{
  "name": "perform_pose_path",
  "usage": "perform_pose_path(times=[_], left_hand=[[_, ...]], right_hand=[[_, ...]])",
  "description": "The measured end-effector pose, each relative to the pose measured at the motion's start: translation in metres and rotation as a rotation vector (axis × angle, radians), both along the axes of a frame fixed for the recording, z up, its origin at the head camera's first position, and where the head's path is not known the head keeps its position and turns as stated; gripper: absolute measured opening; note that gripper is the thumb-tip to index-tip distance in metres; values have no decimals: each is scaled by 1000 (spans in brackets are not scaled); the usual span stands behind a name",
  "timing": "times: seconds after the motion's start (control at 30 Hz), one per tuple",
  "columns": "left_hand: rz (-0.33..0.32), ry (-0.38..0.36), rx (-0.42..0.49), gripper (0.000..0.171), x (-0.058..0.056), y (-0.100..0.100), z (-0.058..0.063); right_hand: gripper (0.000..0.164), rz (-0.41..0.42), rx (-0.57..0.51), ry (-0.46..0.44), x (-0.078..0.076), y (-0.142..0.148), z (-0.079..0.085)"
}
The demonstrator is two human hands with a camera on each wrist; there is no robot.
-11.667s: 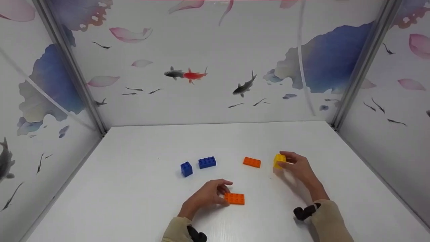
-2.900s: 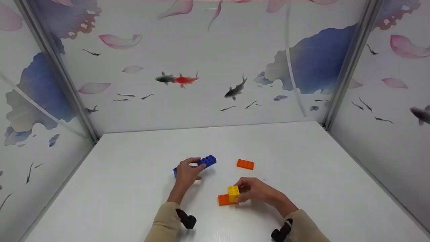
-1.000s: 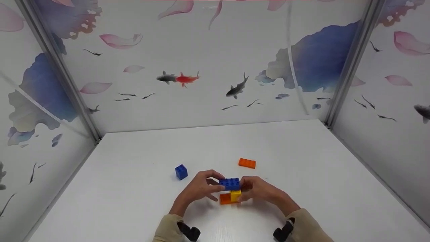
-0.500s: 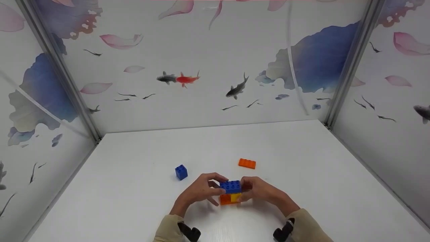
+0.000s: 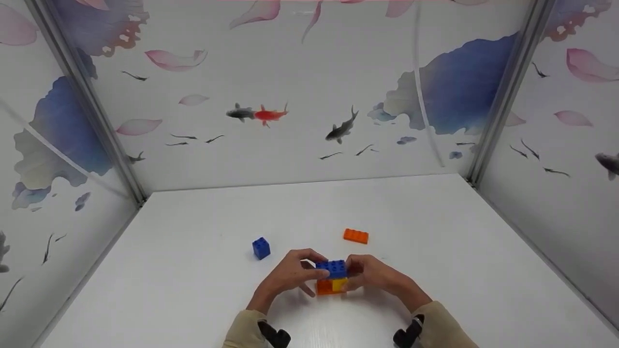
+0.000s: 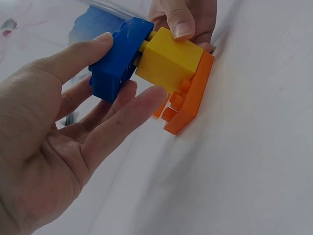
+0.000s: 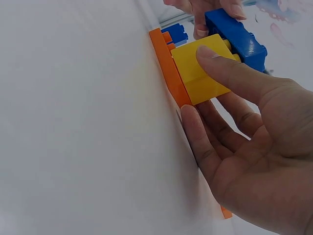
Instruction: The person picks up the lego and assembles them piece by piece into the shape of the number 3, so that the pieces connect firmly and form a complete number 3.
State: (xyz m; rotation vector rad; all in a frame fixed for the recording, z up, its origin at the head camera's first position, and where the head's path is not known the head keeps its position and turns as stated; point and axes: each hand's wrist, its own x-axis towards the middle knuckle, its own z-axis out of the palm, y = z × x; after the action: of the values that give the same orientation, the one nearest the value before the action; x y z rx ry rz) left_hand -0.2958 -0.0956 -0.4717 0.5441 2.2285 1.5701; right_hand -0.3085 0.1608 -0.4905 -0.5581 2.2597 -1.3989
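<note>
My left hand [image 5: 292, 273] pinches a long blue toy building brick [image 5: 333, 267] between thumb and fingers. The brick lies over a yellow brick [image 6: 168, 61], overhanging it to the left. In the left wrist view some yellow studs still show in a narrow gap between the two. The yellow brick stands on the right part of a flat orange brick [image 6: 188, 103], whose left studs are bare. My right hand [image 5: 377, 275] holds the yellow brick, thumb on its near side; in the right wrist view one fingertip touches the orange brick's end.
A small blue brick [image 5: 261, 248] stands on the white table [image 5: 193, 251], behind and left of the hands. A second flat orange brick [image 5: 356, 236] lies behind the right hand. Printed panels [image 5: 300, 154] wall in the table's back and sides.
Earlier, the right hand brought the yellow brick onto the orange one, and the left hand lifted the long blue brick from behind. Over the last second the blue brick came down over the yellow.
</note>
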Motion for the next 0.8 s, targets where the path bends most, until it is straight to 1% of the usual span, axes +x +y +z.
perform_pose_path(times=[0.23, 0.37, 0.57, 0.8], left_hand=[[18, -10, -6, 36, 1, 1, 0], [23, 0, -12, 36, 2, 1, 3], [17, 21, -13, 35, 1, 3, 2], [40, 9, -32, 33, 2, 3, 3]], right_hand=[[25, -2, 5, 4, 2, -1, 1], [25, -10, 29, 11, 2, -2, 3], [27, -20, 47, 18, 1, -2, 4], [27, -3, 36, 19, 0, -1, 2]])
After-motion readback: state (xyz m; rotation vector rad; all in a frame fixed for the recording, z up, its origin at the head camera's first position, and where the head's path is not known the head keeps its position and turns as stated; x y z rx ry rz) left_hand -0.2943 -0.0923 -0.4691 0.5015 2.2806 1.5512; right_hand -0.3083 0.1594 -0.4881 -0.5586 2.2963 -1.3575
